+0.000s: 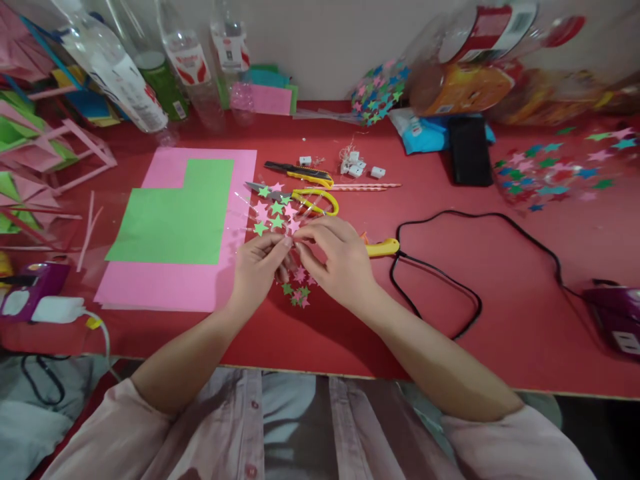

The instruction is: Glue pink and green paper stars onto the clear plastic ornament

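My left hand (260,267) is closed around a bunch of clear thin strips with pink and green stars (277,208), which fan out above my fingers. My right hand (340,257) meets it at the base of the bunch, thumb and forefinger pinched together; what lies between those fingertips is too small to make out. More pink and green stars (300,293) show just below the hands; I cannot tell whether they belong to the bunch. Directly behind the bunch lie yellow-handled scissors (320,201). Beside my right hand is a yellow glue gun (383,248), partly hidden.
Green paper (175,227) lies on pink sheets (155,287) at left. A utility knife (300,173) and small white blocks (356,165) lie behind. A black cable (475,293) loops at right. Bottles (187,63), a phone (470,152) and a star-covered ball (380,92) line the back.
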Demonstrator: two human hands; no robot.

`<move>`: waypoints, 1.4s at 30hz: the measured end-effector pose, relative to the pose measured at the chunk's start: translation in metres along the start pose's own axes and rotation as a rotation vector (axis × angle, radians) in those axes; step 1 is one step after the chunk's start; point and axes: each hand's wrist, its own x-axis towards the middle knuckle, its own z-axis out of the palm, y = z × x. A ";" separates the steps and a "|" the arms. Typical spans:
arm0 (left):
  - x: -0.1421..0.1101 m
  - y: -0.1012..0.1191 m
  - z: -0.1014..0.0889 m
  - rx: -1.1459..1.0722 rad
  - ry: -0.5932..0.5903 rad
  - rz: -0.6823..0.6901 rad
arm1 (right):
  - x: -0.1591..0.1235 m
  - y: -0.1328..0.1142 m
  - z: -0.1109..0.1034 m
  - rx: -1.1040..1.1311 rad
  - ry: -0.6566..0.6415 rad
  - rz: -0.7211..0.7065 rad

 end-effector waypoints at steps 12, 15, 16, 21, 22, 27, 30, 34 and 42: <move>0.007 -0.002 0.000 0.056 0.087 0.036 | 0.002 0.002 -0.019 0.019 0.146 0.023; 0.007 0.000 -0.001 0.059 0.093 0.049 | -0.002 0.002 -0.017 0.032 0.149 0.041; 0.007 0.000 -0.002 0.061 0.092 0.056 | -0.004 0.002 -0.017 0.036 0.140 0.041; 0.006 0.002 -0.005 0.012 0.069 0.068 | -0.013 0.003 -0.011 0.021 0.095 0.005; 0.006 0.002 -0.006 -0.002 0.063 0.062 | -0.014 0.003 -0.010 0.012 0.085 -0.006; 0.007 0.003 -0.006 -0.032 0.084 0.049 | -0.017 0.003 -0.005 -0.045 0.055 -0.070; 0.007 0.004 -0.006 0.005 0.117 0.061 | -0.017 0.001 -0.003 -0.078 0.057 -0.094; 0.007 0.005 -0.006 0.043 0.134 0.071 | -0.017 0.002 -0.001 -0.092 0.049 -0.109; 0.009 0.001 -0.008 0.028 0.120 0.087 | -0.017 0.005 0.002 -0.122 0.022 -0.105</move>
